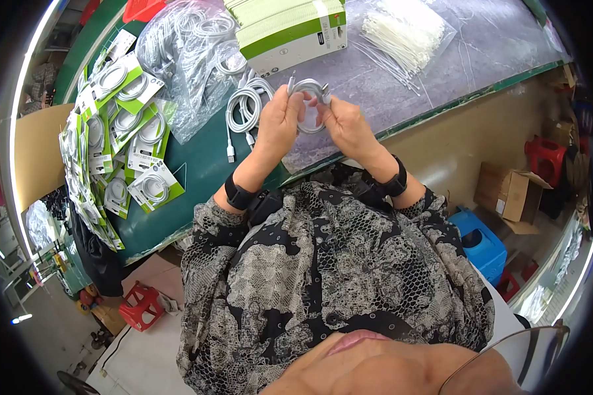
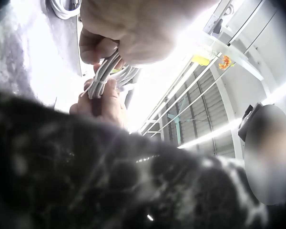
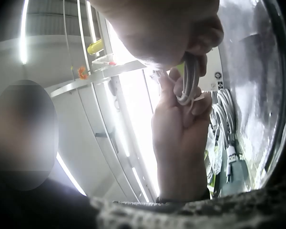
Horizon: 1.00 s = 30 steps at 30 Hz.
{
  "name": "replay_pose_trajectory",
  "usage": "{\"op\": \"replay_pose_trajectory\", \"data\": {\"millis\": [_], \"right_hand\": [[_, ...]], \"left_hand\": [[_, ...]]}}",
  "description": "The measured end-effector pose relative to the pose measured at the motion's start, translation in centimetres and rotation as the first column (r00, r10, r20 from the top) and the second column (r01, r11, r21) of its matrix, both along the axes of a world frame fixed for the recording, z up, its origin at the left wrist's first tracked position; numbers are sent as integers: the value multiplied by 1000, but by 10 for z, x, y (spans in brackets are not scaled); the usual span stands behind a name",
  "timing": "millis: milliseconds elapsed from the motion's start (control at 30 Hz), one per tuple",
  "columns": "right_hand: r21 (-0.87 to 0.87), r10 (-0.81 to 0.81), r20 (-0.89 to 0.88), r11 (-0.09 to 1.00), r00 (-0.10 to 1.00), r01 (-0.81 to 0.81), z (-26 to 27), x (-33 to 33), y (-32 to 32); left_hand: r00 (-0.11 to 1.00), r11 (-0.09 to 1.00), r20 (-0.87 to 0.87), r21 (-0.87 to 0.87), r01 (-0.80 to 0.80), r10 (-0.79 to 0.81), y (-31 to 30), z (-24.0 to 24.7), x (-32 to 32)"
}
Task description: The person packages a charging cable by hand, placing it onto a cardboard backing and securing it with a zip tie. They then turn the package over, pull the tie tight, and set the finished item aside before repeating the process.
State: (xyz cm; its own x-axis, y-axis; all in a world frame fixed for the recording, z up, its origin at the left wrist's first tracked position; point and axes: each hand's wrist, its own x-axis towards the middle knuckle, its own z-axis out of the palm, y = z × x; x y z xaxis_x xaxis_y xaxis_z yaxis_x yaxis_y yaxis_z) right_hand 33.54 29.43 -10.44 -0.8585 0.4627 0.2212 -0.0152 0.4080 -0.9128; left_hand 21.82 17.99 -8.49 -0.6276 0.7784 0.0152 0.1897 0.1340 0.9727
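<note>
Both hands hold a coiled white cable [image 1: 308, 84] just over the near edge of the table. My left hand [image 1: 278, 126] pinches the coil's left side, with one plug end standing up by the thumb. On the opposite side my right hand [image 1: 351, 127] grips the coil between thumb and fingers. In the right wrist view a thin white tie [image 3: 185, 99] runs round the cable bundle beside the left fingertips. Another coiled white cable [image 1: 244, 110] lies on the table left of the left hand, its USB plug [image 1: 230, 155] pointing toward the body.
Carded cables in green and white packs [image 1: 153, 188] pile up on the left. Behind the hands are a clear bag of coiled cables [image 1: 191, 39] and a box of cards [image 1: 296, 47]. White cable ties [image 1: 402, 36] spill from a bag at the back right.
</note>
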Motion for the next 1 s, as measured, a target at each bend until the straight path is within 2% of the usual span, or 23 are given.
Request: {"op": "replay_pose_trajectory", "data": {"millis": [33, 133, 233, 367, 433, 500, 533, 567, 600, 667, 700, 800, 833, 933, 1000], "right_hand": [[-1, -2, 1, 1000, 1000, 2, 4, -2, 1], [-5, -168, -181, 985, 969, 170, 18, -8, 3], [9, -166, -169, 985, 971, 170, 9, -5, 6], [41, -136, -104, 989, 985, 141, -6, -6, 6], [59, -131, -79, 989, 988, 136, -8, -6, 6], [-170, -103, -1, 980, 995, 102, -5, -5, 4], [-285, -80, 38, 954, 996, 88, -2, -4, 3], [-290, -76, 45, 953, 996, 86, -2, -3, 4], [-395, 47, 66, 918, 997, -17, -3, -2, 9], [-589, 283, 58, 784, 957, -196, -3, 2, 20], [-590, 280, 60, 784, 958, -192, 1, 4, 23], [-582, 476, 58, 730, 877, -358, 10, 8, 34], [-582, 477, 58, 730, 877, -359, 10, 10, 37], [-709, 502, -26, 601, 865, -370, 10, 12, 42], [-722, 459, -26, 605, 888, -334, 7, 9, 39]], "left_hand": [[999, 1000, 48, -20, 17, -16, 1, 3, -1], [992, 998, 120, -45, 53, -47, 1, 6, -3], [982, 993, 166, -48, 105, -96, 6, 5, -3], [998, 999, 65, -45, 10, -7, 4, -2, 5], [997, 997, 11, 10, -75, 75, 6, -15, 0], [993, 993, -9, 38, -116, 116, 9, -18, -4], [985, 991, 134, 65, -114, 105, 9, -15, -7], [957, 989, 276, 89, -119, 91, 8, -12, -8], [908, 986, 412, 109, -128, 72, 5, -12, -8], [889, 984, 453, 115, -136, 69, 2, -16, -8], [871, 981, 487, 132, -141, 60, 2, -17, -9], [859, 976, 510, 161, -144, 43, 0, -22, -12], [866, 975, 498, 172, -140, 37, -1, -24, -13], [867, 972, 497, 182, -151, 41, -1, -25, -13], [854, 966, 517, 182, -185, 66, -2, -24, -12]]}}
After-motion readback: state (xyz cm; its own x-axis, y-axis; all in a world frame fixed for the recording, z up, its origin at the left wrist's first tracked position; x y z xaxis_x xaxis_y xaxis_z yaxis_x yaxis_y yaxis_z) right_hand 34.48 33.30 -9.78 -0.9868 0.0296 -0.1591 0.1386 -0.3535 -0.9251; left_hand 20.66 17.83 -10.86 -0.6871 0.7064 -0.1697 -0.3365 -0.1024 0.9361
